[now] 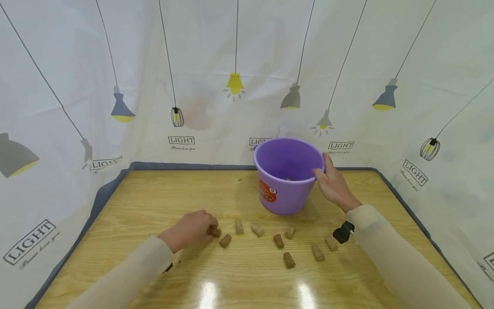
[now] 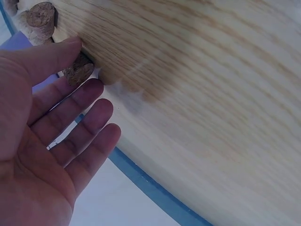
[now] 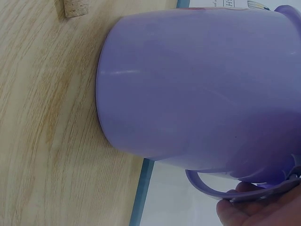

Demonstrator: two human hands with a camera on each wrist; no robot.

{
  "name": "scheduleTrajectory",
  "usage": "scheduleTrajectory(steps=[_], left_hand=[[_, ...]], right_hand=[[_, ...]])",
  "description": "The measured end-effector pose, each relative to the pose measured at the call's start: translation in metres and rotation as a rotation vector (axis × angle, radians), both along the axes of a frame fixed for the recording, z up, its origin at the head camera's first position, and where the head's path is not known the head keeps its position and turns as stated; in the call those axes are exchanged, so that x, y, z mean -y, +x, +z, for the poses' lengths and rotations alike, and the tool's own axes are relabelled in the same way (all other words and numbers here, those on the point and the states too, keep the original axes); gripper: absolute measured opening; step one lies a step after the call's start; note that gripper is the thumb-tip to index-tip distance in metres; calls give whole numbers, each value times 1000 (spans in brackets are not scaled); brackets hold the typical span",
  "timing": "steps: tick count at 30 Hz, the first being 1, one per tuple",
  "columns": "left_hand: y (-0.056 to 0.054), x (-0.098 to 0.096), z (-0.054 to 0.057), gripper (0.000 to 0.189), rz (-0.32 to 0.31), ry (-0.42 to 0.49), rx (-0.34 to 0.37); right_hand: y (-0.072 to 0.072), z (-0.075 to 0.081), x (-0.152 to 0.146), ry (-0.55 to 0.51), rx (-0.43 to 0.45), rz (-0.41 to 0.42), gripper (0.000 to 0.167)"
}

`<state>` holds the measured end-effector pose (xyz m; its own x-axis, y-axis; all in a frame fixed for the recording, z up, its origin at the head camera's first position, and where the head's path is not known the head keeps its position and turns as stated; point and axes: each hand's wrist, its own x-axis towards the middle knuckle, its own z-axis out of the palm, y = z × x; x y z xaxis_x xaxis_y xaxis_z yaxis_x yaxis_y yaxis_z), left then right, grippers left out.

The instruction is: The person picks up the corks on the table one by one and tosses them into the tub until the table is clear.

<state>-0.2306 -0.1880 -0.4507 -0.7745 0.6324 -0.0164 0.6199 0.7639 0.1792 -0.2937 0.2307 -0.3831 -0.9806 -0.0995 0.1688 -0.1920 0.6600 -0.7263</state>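
Note:
At the left of the scattered corks, my left hand (image 1: pixel 193 230) has its thumb and index finger around a brown cork (image 1: pixel 215 231). In the left wrist view this cork (image 2: pixel 79 71) shows between thumb and fingertips, and the other fingers extend loosely. Another brown cork (image 1: pixel 225 241) lies just right of that hand. My right hand (image 1: pixel 335 185) grips the purple bucket (image 1: pixel 285 195) at its right rim, thumb over the edge. The right wrist view shows those fingers at the bucket's handle (image 3: pixel 221 193). Deep inside the bucket a small pale piece is partly visible.
Several brown and pale corks lie across the wooden table (image 1: pixel 154 193), among them a pale cork (image 1: pixel 257 230) and a brown cork (image 1: pixel 289 260) nearer the front. A white curtain (image 1: pixel 216 43) printed with lamps surrounds the table's back and sides.

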Motion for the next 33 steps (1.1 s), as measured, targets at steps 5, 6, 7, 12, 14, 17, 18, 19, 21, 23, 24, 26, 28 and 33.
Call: scheduleTrajectory(steps=[5,6,7,12,14,17,18,19,21,23,24,26,28,33], left_hand=[[-2,1,-2,18,-3,11,-9],[-2,1,-2,18,-4,12,-10],[-2,0,-3,19,-2,16,-9],[0,0,-2,18,5,16,-6],[0,0,-1,18,4,12,-12],[0,1,0,18,7,5,-20],[0,1,1,18,13,6,-17],[0,1,1,18,17,8,-17],[0,1,3,18,23,14,-13],[0,1,6,18,24,26,-16],[0,0,7,17,22,31,-18],[0,0,9,15,19,39,-22],[0,-1,11,14,22,47,-22],[-2,-3,16,10,32,48,-26]], right_hand=[[-1,-1,0,1,0,-4,75],[-1,-1,0,2,-1,-6,75],[-1,-1,0,2,-3,-7,74],[-1,0,1,7,1,-13,75],[0,1,1,9,8,-13,75],[1,1,1,12,11,-16,76],[1,2,1,12,9,-16,75],[1,2,1,12,7,-15,75],[1,2,1,13,1,-15,75],[1,2,1,11,-4,-14,75],[1,2,1,10,-6,-13,75],[1,2,2,7,-8,-12,75],[1,2,2,5,-7,-12,75],[0,1,2,12,-3,-17,75]])
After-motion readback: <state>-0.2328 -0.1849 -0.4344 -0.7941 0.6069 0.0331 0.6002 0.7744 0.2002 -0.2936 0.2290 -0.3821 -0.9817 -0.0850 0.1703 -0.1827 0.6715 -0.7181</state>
